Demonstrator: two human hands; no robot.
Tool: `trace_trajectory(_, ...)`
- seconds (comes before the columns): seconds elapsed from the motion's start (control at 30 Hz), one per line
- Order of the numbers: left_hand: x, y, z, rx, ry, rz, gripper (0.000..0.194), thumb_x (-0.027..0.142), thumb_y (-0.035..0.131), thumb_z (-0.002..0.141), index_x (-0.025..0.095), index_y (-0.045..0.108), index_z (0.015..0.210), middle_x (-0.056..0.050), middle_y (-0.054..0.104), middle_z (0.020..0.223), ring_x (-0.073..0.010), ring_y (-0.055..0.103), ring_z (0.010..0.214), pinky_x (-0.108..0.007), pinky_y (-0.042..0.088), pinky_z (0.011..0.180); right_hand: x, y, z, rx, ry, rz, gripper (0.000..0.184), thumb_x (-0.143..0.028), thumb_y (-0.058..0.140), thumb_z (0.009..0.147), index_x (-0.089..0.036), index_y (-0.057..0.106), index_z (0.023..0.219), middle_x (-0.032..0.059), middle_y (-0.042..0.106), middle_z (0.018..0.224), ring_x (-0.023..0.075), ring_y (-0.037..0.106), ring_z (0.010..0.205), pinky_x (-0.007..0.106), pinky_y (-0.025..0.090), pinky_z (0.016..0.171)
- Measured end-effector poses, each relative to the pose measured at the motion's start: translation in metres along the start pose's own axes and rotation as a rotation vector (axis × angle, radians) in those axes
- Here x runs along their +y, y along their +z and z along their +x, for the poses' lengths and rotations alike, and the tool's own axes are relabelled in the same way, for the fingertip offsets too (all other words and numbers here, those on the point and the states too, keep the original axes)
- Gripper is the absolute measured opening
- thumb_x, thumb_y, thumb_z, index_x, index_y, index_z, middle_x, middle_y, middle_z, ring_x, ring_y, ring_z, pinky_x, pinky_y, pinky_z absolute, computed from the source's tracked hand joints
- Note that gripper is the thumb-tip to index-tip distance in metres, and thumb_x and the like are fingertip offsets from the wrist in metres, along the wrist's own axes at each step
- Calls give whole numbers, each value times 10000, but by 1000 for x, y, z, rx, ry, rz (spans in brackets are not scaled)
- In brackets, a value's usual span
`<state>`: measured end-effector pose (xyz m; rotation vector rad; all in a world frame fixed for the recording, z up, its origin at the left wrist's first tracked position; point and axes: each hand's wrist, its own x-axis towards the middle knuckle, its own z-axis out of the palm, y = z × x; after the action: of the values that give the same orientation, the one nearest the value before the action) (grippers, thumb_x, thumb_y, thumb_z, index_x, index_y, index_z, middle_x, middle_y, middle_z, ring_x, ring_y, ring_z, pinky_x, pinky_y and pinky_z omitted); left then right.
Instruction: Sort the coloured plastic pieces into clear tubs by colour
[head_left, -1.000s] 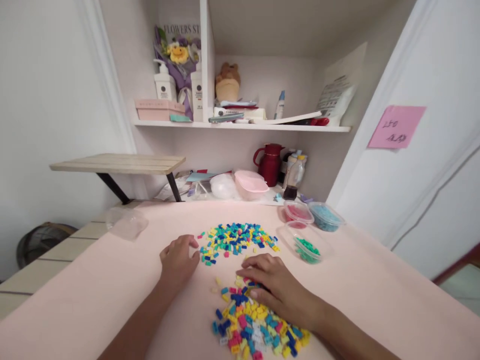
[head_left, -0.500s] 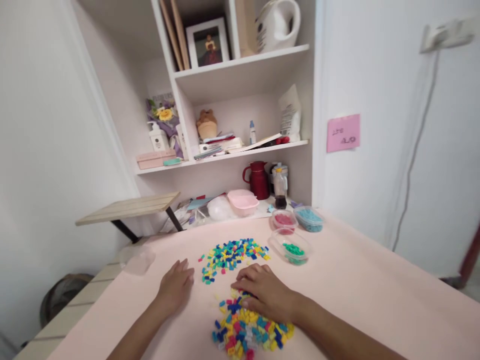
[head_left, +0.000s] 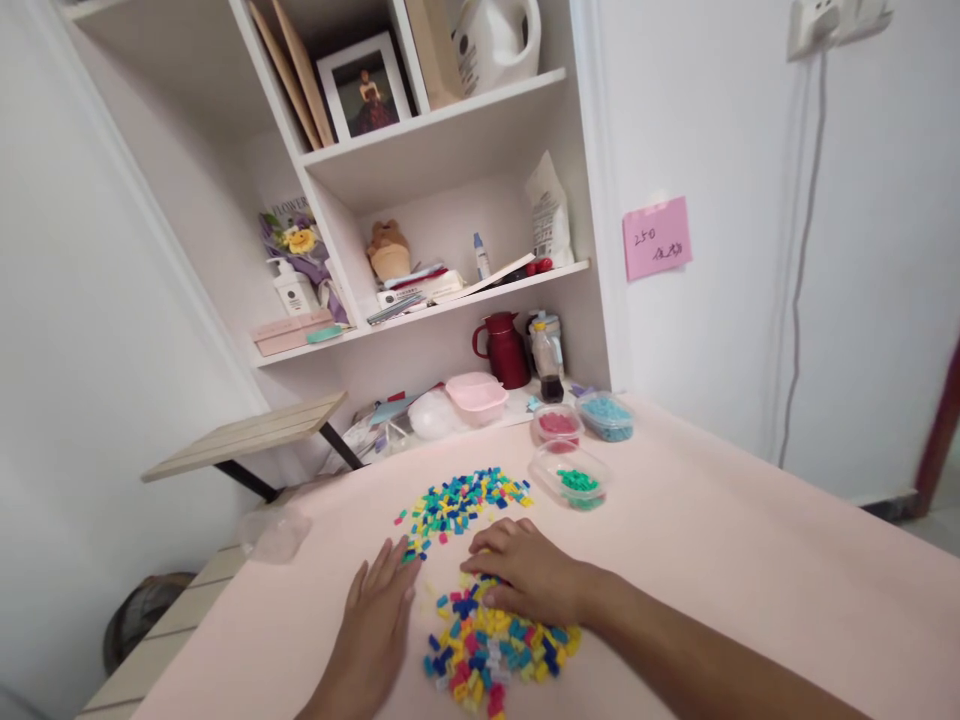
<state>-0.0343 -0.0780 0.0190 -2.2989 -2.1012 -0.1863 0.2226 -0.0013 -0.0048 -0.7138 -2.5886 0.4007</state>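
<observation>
The pink table (head_left: 720, 560) spreads widest, carrying a far pile (head_left: 461, 500) and a near pile (head_left: 487, 655) of mixed toy bricks (head_left: 496, 692). The left hand (head_left: 379, 615) lies palm down, fingers stretched by the far pile, visibly gripping nothing. The right hand (head_left: 531, 572) curls loosely over the near pile; whether it pinches anything, I can't tell. A clear tub (head_left: 546, 466) holds green bricks (head_left: 577, 482). Spread thin, single pieces should lift more cleanly.

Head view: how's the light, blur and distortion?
Head view: soft, fairly even light, no harsh glare; head view: cable casts a faint shadow on the wall; head view: near bricks look slightly soft, note legible in part; head view: shelves slant, right forearm looks stretched, probably wide-angle lens plus tilt.
</observation>
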Motion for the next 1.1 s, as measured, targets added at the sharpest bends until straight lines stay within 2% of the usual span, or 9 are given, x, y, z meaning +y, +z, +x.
trace_trajectory(0.07, -6, 0, -1, 22, -26, 20, 510, 227, 280, 968, 295, 547, 1397, -32, 345, 1585, -233, 205, 1499, -534, 182, 1208, 0, 0, 0, -1, -1, -3, 424, -485, 589, 894, -355, 596, 1297, 61, 585, 1319, 295, 487, 1180, 497, 350, 965)
trace_trajectory(0.2, -23, 7, -5, -49, -68, -2, 516, 247, 291, 971, 317, 476, 1448, -24, 322, 1594, -235, 226, 1494, -539, 200, 1199, -1, -1, -1, 11, -5, 0, 416, -493, 586, 895, -358, 604, 1288, 61, 583, 1318, 290, 488, 1183, 488, 346, 981)
trace_trajectory(0.33, -30, 19, -2, -52, -13, -47, 532, 246, 277, 975, 308, 421, 1483, -14, 333, 1590, -215, 237, 1492, -503, 221, 1205, -3, -3, -1, 7, 15, 17, 401, -481, 591, 897, -363, 611, 1280, 59, 590, 1308, 289, 489, 1189, 487, 340, 985)
trace_trajectory(0.67, 10, 25, 45, -25, 305, -262, 531, 197, 398, 916, 294, 513, 1425, -25, 478, 1505, -240, 379, 1433, -470, 336, 1172, -9, -9, 0, -41, 38, 16, 443, -465, 612, 891, -364, 580, 1321, 54, 589, 1328, 291, 487, 1210, 485, 349, 993)
trace_trajectory(0.77, 19, 15, 58, 54, 331, -418, 461, 228, 420, 915, 307, 621, 1322, -14, 584, 1418, -202, 529, 1328, -407, 406, 1134, -9, -13, -3, -33, 30, 39, 459, -449, 640, 875, -353, 588, 1321, 60, 585, 1357, 301, 494, 1222, 490, 355, 1007)
trace_trajectory(0.83, 20, 7, 65, 144, 271, -493, 427, 239, 400, 918, 290, 689, 1228, -25, 672, 1316, -188, 620, 1222, -388, 460, 1090, -7, -17, -5, -21, -1, 109, 414, -428, 651, 873, -338, 630, 1277, 55, 608, 1341, 285, 518, 1220, 460, 362, 1027)
trace_trajectory(0.93, 11, -1, 72, 333, 143, -537, 419, 236, 383, 898, 238, 739, 1120, -59, 741, 1181, -201, 670, 1129, -401, 502, 1041, 3, -24, -7, 57, -23, 300, 270, -366, 554, 944, -289, 712, 1148, 50, 694, 1194, 217, 612, 1109, 355, 431, 986)
trace_trajectory(1.0, -2, 0, 74, 455, 46, -540, 407, 239, 386, 878, 204, 756, 1044, -84, 736, 1168, -220, 669, 1120, -415, 510, 1026, 12, -29, -7, 192, 75, 367, 284, -314, 480, 974, -254, 736, 1081, 59, 725, 1082, 199, 651, 1013, 324, 477, 915)
trace_trajectory(1.1, -21, 5, 76, 561, -109, -502, 393, 210, 393, 840, 182, 765, 961, -108, 718, 1178, -247, 663, 1116, -438, 511, 1015, 24, -33, -7, 387, 296, 285, 293, -243, 466, 951, -211, 746, 1031, 84, 721, 984, 219, 663, 926, 358, 499, 860)
